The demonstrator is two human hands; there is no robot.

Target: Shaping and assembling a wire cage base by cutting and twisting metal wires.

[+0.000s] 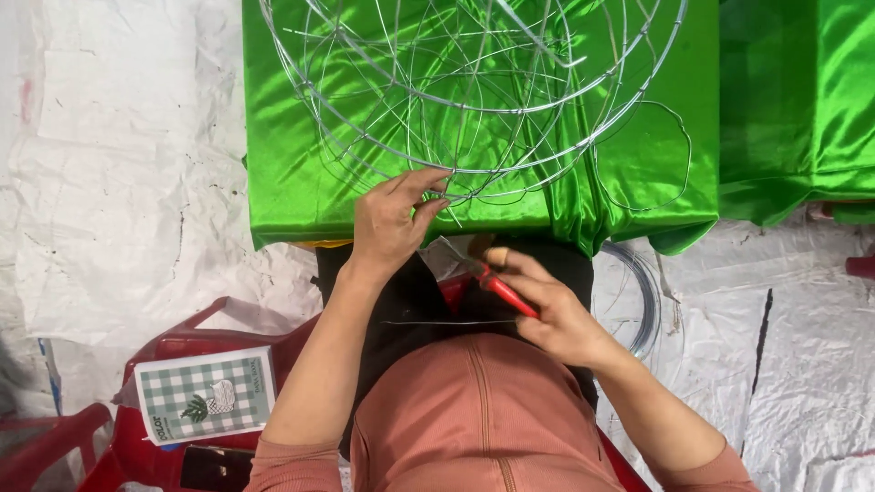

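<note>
A round frame of silver wire (474, 82) lies on a table draped in shiny green cloth (292, 173). My left hand (392, 219) pinches the frame's near rim where thin wires cross. My right hand (547, 310) sits lower, over my lap, gripping red-handled pliers (497, 284) whose jaws point up toward the frame. A short straight piece of wire (447, 322) lies across my lap just below the pliers.
A coil of wire (643, 301) rests on the white sheeting (109, 182) to my right. A red plastic stool (137, 446) at lower left carries a green checked booklet (205, 394). A second green-draped surface (802, 100) stands at the right.
</note>
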